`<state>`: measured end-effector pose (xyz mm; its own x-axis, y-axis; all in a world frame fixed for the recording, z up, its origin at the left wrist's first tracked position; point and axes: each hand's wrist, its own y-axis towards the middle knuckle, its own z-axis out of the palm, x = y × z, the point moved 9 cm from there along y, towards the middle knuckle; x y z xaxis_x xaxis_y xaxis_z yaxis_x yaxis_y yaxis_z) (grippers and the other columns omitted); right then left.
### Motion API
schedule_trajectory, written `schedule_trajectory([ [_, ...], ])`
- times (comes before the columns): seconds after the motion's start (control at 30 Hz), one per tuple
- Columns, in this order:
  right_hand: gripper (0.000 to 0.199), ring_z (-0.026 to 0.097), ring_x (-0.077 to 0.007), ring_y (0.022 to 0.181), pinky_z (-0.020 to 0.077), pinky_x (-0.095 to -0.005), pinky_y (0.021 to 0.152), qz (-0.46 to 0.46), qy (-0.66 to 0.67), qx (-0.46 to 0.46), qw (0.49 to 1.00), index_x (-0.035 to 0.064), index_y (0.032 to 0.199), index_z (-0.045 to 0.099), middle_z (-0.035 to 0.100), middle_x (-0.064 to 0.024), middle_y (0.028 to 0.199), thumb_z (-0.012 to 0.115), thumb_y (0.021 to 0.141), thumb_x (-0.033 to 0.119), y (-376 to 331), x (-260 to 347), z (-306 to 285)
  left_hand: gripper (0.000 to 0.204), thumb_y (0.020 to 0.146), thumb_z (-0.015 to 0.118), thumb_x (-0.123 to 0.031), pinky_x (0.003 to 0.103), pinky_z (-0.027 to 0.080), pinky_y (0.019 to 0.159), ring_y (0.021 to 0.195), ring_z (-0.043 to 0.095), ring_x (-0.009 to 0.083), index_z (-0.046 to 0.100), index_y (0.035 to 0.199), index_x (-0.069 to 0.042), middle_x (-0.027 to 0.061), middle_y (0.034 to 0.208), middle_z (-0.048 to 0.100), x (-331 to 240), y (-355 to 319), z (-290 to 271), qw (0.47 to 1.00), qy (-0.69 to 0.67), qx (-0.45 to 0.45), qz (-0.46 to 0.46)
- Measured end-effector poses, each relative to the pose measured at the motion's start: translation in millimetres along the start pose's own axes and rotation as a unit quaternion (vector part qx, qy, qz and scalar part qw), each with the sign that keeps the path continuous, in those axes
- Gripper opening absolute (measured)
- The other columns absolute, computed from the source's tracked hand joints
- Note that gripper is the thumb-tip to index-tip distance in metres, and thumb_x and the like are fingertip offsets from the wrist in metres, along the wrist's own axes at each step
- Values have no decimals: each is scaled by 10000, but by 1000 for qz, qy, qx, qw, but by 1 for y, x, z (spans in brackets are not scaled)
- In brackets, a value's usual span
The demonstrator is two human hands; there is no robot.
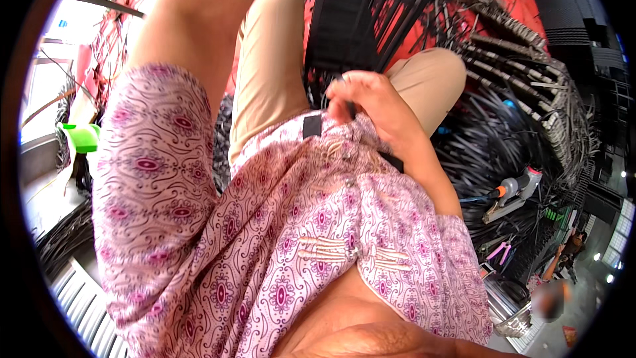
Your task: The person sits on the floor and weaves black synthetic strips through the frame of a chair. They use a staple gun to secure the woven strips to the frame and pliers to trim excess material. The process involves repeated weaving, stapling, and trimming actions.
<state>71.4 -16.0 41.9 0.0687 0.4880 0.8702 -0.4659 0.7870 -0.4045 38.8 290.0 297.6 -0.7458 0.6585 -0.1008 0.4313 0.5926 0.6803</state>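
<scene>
Down at the person's lap, the right hand (371,103) is pinched around a thin black strip (350,109), thumb and fingers closed on its end just at the hem of the pink patterned tunic (278,225), probably to keep it steady against the knee. At twelve o'clock from that hand stands a black slatted frame (371,6), nearly touching the fingers. At three o'clock lie heaps of black cable ties (503,132), with an orange-tipped grey tool (513,189) nearby. Her left arm rises out toward eleven o'clock; its hand is beyond view.
</scene>
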Motion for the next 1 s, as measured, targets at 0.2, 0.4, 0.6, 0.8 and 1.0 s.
schedule_trajectory([
  [0.2, 258, 623, -101, 685, 495, -243, 631, -116, -50, 10, 992, -13, 833, 713, 698, -73, 852, 708, 968, 207, -82, 93, 2, 419, 864, 709, -494, 493, 485, 835, 862, 702, 344, 733, 908, -78, 139, 843, 725, -59, -78, -15, 997, -61, -35, 31],
  [0.4, 201, 615, -70, 720, 492, -228, 644, -247, -206, -103, 941, -36, 857, 725, 686, -74, 1108, 745, 927, 152, -69, 83, -16, 518, 851, 732, -534, 419, 452, 848, 867, 687, 298, 697, 1090, -76, 83, 816, 705, -85, -137, -23, 993, -75, -74, 52],
  [0.6, 242, 690, -222, 822, 565, -350, 779, -157, 180, 57, 969, -17, 917, 666, 709, -187, 978, 602, 969, 210, -40, 52, -9, 649, 805, 812, -358, 427, 441, 973, 1027, 652, 305, 578, 1340, -75, 111, 1009, 697, -97, -175, -26, 987, -152, 16, 54],
  [0.8, 246, 687, -220, 1047, 585, -358, 886, -299, 35, 7, 953, -38, 1186, 663, 685, -156, 1127, 567, 959, -35, -41, 91, -8, 727, 766, 840, -208, 437, 397, 1090, 1253, 549, 336, 542, 1419, -90, 124, 1311, 612, -73, -189, -43, 974, -207, -94, 13],
  [1.0, 168, 740, -172, 866, 607, -257, 725, -404, -282, -74, 867, -18, 1075, 734, 703, -108, 1053, 600, 978, -48, -49, 159, -12, 472, 793, 815, -191, 433, 350, 1135, 1293, 538, 321, 660, 1228, -94, 118, 1343, 606, -64, -191, -33, 969, -245, -29, 19],
])
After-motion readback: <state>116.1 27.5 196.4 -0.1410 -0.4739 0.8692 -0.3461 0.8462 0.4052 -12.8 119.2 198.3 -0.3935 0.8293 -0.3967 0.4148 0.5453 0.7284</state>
